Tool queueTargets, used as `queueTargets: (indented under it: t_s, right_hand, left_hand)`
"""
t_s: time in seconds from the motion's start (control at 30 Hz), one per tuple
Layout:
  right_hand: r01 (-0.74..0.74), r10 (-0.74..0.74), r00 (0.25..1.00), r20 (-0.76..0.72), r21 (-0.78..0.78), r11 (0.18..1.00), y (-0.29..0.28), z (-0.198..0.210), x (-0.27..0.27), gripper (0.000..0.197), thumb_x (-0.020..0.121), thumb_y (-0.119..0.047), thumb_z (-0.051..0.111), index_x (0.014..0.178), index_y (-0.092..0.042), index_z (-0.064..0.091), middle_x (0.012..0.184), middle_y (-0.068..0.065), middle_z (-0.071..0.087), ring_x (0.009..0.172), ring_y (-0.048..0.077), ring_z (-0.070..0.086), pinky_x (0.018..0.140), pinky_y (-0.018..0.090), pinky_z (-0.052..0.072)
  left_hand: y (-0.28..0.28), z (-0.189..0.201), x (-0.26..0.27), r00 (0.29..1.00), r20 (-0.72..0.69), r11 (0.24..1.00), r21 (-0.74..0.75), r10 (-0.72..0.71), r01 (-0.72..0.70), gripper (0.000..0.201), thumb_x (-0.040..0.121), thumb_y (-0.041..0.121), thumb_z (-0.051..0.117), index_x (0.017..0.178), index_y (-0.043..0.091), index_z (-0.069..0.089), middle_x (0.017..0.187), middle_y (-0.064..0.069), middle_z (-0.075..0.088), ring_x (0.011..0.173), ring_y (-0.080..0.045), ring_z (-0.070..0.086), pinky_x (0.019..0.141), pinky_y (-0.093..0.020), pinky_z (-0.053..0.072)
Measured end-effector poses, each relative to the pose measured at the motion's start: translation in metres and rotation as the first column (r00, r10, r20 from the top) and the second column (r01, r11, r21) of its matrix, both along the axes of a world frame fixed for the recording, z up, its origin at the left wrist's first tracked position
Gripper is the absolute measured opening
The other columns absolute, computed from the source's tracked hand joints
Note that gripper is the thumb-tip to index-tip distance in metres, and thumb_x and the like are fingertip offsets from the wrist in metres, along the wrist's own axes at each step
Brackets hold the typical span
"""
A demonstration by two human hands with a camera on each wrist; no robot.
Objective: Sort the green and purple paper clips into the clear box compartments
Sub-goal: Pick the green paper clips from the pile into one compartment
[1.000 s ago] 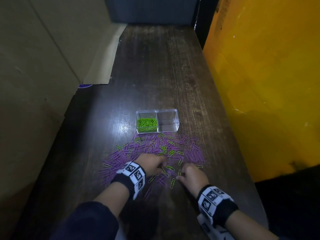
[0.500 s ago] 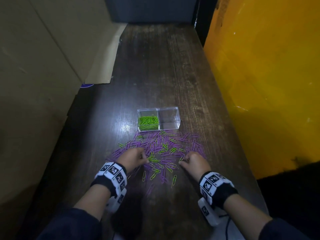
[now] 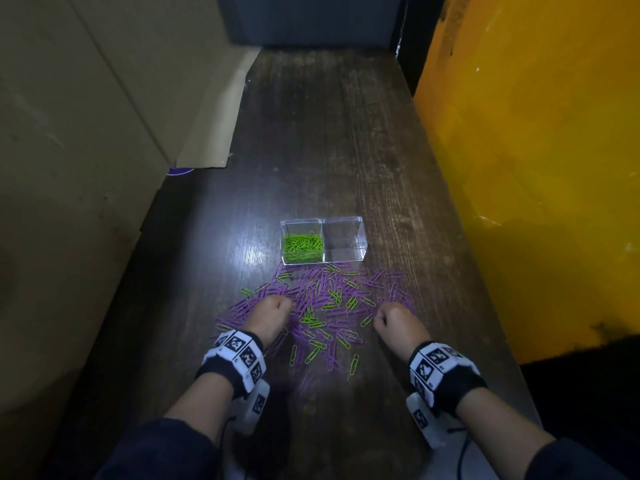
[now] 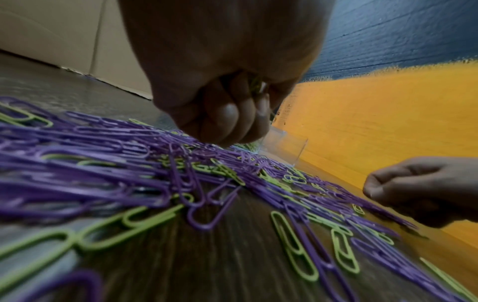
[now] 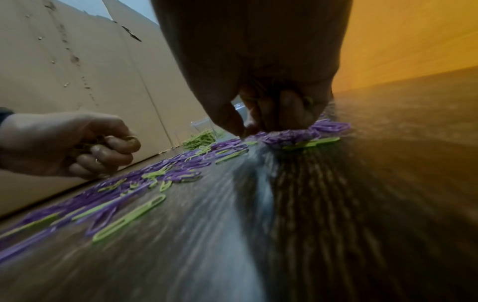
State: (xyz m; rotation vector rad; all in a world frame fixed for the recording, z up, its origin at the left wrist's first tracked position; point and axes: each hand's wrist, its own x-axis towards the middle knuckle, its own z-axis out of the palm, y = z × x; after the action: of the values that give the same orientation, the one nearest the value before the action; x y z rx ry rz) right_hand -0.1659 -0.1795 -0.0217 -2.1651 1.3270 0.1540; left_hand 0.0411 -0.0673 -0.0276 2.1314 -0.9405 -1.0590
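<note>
Both hands are working low over the mixed pile of paper clips [image 3: 322, 306] lying on the dark wooden table [image 3: 332, 140] just in front of the clear box [image 3: 323, 240]. The left hand [image 3: 268, 315] is curling its fingers [image 4: 230, 114] around a small bunch of green clips [image 4: 256, 84], a glint of green showing inside the fist. The right hand [image 3: 398, 323] is also closing its fingers [image 5: 289, 110] into a loose fist with a bit of green at its edge, thumb tip touching down among the purple clips [image 5: 328, 127]. The box's left compartment is already holding green clips; the right one is looking empty. The likely trouble is a purple clip hooking onto a green one and riding into the wrong compartment, or clips slipping from the full fists on the way across. Compared with a second ago, the hands are sitting further apart, each nearer its own flank of the pile, and the loose green clips between them are lying more exposed.
</note>
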Motion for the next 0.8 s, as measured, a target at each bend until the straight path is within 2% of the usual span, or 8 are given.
queueTargets:
  t_s: [0.07,0.23,0.3,0.4,0.5,0.57,0.67,0.8]
  right_hand:
    - [0.086,-0.097,0.984,0.15,0.08,0.993,-0.005,0.001,-0.002,0.014,0.09,-0.009,0.047,0.077,-0.011,0.046,0.082,0.009,0.055,0.08,0.023,0.054,0.064,0.025,0.028]
    - [0.169,-0.326,0.86,0.393,0.384,0.908,-0.013,0.002,0.017,0.03,0.09,0.002,0.046,0.069,-0.019,0.049,0.06,-0.001,0.053,0.047,0.002,0.047,0.047,0.009,0.034]
    - [0.174,-0.447,0.8,0.4,0.559,0.811,-0.007,0.003,0.033,0.03,0.09,0.008,0.038,0.076,-0.016,0.05,0.057,0.003,0.048,0.032,0.001,0.04,0.033,0.009,0.027]
    - [0.113,-0.5,0.789,0.356,0.716,0.689,0.001,0.004,0.059,0.026,0.093,-0.002,0.041,0.072,-0.011,0.052,0.057,0.003,0.047,0.027,0.0,0.04,0.029,0.01,0.024]
    - [-0.016,-0.143,0.942,0.303,0.468,0.884,0.004,0.0,0.079,0.032,0.088,-0.025,0.06,0.059,-0.017,0.048,0.055,-0.001,0.046,0.037,0.001,0.043,0.04,0.016,0.032]
    - [-0.184,0.155,0.977,0.145,0.214,0.959,0.009,-0.004,0.088,0.032,0.081,-0.029,0.067,0.06,-0.02,0.044,0.067,0.002,0.052,0.061,0.014,0.053,0.058,0.023,0.035]
    - [-0.354,0.355,0.934,-0.039,0.021,0.935,0.019,-0.005,0.088,0.022,0.08,-0.028,0.066,0.086,-0.012,0.052,0.103,0.013,0.056,0.096,0.027,0.059,0.074,0.03,0.043]
    - [-0.446,0.443,0.894,-0.068,-0.041,0.894,0.024,-0.003,0.091,0.022,0.088,-0.027,0.058,0.095,-0.006,0.054,0.112,0.016,0.057,0.104,0.028,0.059,0.082,0.031,0.046]
  left_hand:
    - [-0.002,-0.001,-0.002,0.998,0.063,1.0,-0.025,-0.003,0.005,0.046,0.096,0.034,0.042,0.054,0.019,0.033,0.055,-0.001,0.034,0.055,-0.015,0.034,0.061,-0.029,0.027]
    - [-0.005,-0.002,0.003,0.998,-0.054,0.997,-0.065,0.031,-0.035,0.049,0.097,0.033,0.041,0.067,-0.004,0.05,0.051,-0.007,0.042,0.053,-0.011,0.038,0.064,-0.03,0.033]
    - [-0.005,-0.005,0.009,0.996,-0.087,0.998,-0.057,0.019,-0.024,0.049,0.098,0.034,0.039,0.056,0.01,0.047,0.049,0.004,0.035,0.047,-0.011,0.033,0.055,-0.027,0.026]
    - [-0.001,-0.011,0.021,0.986,-0.162,0.997,-0.05,0.042,-0.051,0.048,0.098,0.038,0.036,0.053,0.022,0.031,0.043,0.01,0.03,0.038,-0.011,0.027,0.046,-0.023,0.021]
    - [0.008,-0.006,0.029,0.978,-0.189,0.996,-0.025,0.085,-0.091,0.047,0.1,0.033,0.031,0.056,0.018,0.035,0.032,0.005,0.031,0.028,-0.008,0.032,0.038,-0.018,0.028]
    - [0.016,-0.003,0.035,0.972,-0.211,0.994,-0.01,0.107,-0.112,0.045,0.101,0.029,0.03,0.059,0.015,0.038,0.029,0.004,0.033,0.026,-0.005,0.036,0.034,-0.014,0.03]
    - [0.029,-0.004,0.045,0.963,-0.215,0.985,-0.021,0.16,-0.169,0.042,0.101,0.019,0.033,0.062,0.014,0.046,0.03,0.005,0.034,0.026,-0.001,0.031,0.034,-0.014,0.025]
    - [0.046,-0.005,0.051,0.989,-0.029,0.989,0.05,0.143,-0.141,0.027,0.096,0.008,0.043,0.075,0.015,0.059,0.038,0.008,0.04,0.026,-0.002,0.035,0.038,-0.013,0.027]
